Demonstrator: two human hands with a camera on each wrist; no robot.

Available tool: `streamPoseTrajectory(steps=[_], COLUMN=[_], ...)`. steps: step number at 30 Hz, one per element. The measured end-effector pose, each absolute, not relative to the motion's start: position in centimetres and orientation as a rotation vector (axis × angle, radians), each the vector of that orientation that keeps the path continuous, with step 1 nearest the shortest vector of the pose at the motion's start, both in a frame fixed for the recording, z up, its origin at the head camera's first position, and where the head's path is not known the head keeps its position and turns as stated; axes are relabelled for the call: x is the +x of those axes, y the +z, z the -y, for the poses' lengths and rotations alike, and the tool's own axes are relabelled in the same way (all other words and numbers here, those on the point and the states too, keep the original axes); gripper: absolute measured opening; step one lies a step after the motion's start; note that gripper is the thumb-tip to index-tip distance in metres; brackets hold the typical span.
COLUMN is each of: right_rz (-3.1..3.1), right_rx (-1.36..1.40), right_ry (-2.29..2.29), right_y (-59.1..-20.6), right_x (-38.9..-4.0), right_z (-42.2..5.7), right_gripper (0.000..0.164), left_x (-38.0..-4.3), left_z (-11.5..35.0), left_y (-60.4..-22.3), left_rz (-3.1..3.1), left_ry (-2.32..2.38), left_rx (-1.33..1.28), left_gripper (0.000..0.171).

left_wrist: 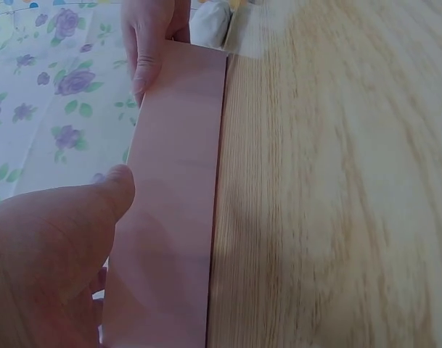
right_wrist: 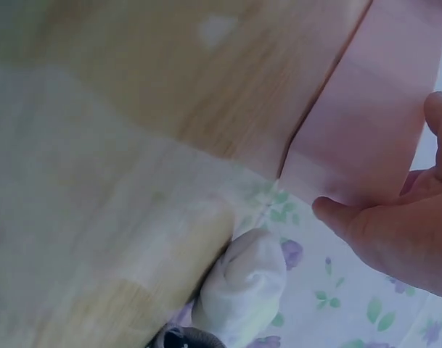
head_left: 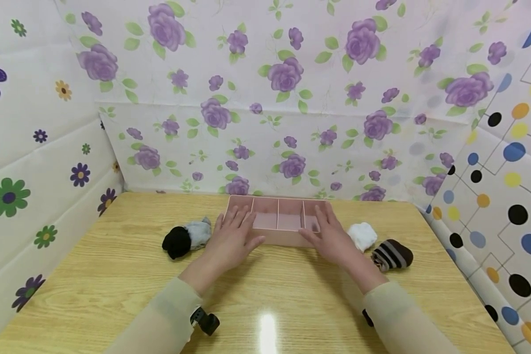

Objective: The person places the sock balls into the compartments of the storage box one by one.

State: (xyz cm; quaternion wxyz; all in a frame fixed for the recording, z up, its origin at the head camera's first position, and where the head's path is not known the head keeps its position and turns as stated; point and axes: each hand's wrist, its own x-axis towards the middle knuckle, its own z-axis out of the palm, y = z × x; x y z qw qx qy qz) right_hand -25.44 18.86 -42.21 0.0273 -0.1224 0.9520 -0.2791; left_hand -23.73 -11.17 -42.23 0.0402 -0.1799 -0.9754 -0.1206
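Note:
A pink divided organizer box (head_left: 287, 238) with several compartments stands at the back of the table. My left hand (head_left: 232, 238) lies over its left end, fingers extended, with the thumb at the near rim in the left wrist view. Over the right end is my right hand (head_left: 332, 236), its fingers fairly straight along the box's end. The front wall (left_wrist: 173, 167) of the box fills the middle of the left wrist view. Both hands hide parts of the end compartments, and the visible compartments show bare floors.
Left of the box lie a black rolled sock (head_left: 177, 242) and a grey rolled sock (head_left: 199, 233). On the right are a white rolled sock (head_left: 362, 236) and a brown striped sock (head_left: 393, 254). Floral cloth (head_left: 256, 118) rises behind the wooden table (head_left: 265, 290).

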Motion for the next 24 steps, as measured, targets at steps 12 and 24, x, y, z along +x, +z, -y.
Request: streamPoseTrajectory(steps=[12,24], right_rz=[-2.896,-2.879], right_rx=[-0.342,-0.335], right_ry=[-0.869,-0.876], right_y=[-42.0,-42.1], right_x=[-25.0,-24.8], right_z=[-18.9,-19.1], right_gripper=[0.104,0.107], left_x=[-23.5,-23.1], left_z=[12.5,15.6], left_y=[-42.0,-41.7], left_rz=[2.943,2.908], left_ry=[-0.466,-0.490], left_rx=[-0.567,-0.491], left_gripper=[0.080,0.089])
